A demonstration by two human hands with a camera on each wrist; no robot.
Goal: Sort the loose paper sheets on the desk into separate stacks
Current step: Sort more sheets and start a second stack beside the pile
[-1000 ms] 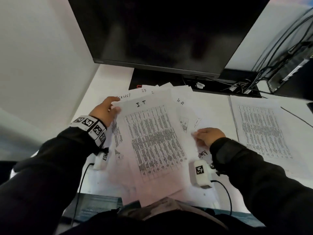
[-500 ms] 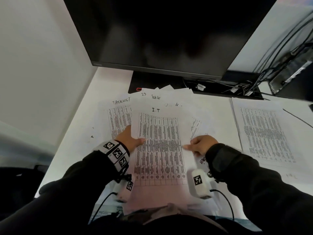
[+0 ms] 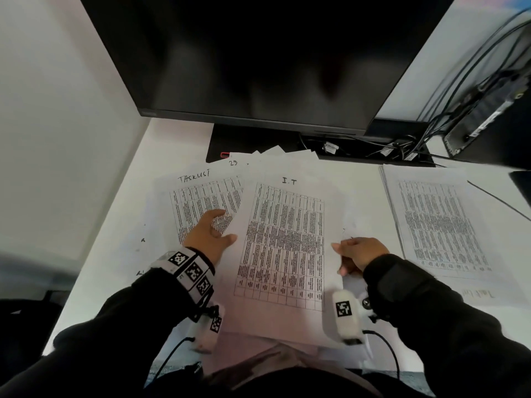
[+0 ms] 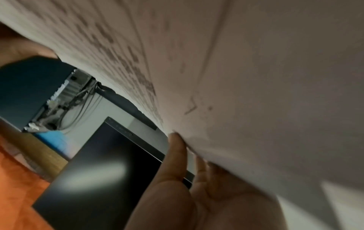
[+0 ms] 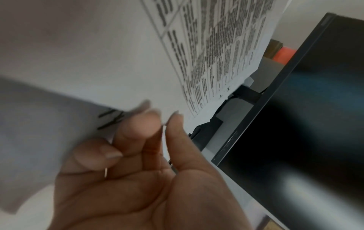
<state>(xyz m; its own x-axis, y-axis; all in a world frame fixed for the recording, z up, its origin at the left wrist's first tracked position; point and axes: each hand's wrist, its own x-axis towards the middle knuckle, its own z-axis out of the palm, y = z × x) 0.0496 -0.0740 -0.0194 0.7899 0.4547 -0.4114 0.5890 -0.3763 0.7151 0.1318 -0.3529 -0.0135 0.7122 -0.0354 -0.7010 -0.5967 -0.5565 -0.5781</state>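
A printed table sheet marked "I.T" [image 3: 284, 245] lies on top of a fanned pile of loose sheets in the middle of the white desk [image 3: 120, 225]. My right hand [image 3: 349, 252] pinches its right edge between thumb and curled fingers [image 5: 141, 124]. My left hand [image 3: 222, 225] is at the sheet's left edge, its straight fingers [image 4: 177, 147] touching the paper. A sheet headed "TASKLIST" [image 3: 198, 196] shows beneath, to the left. A separate stack of printed sheets [image 3: 439, 222] lies at the right.
A large dark monitor [image 3: 258, 53] and its black base [image 3: 247, 142] stand behind the pile. Tangled cables [image 3: 402, 147] and a dark device [image 3: 488, 119] sit at the back right. A wall [image 3: 57, 110] borders the desk on the left.
The I.T sheet has swung from tilted to straight and shifted right, uncovering the TASKLIST sheet. My left hand came down from the sheet's far corner to its left edge. My right hand stayed on the right edge.
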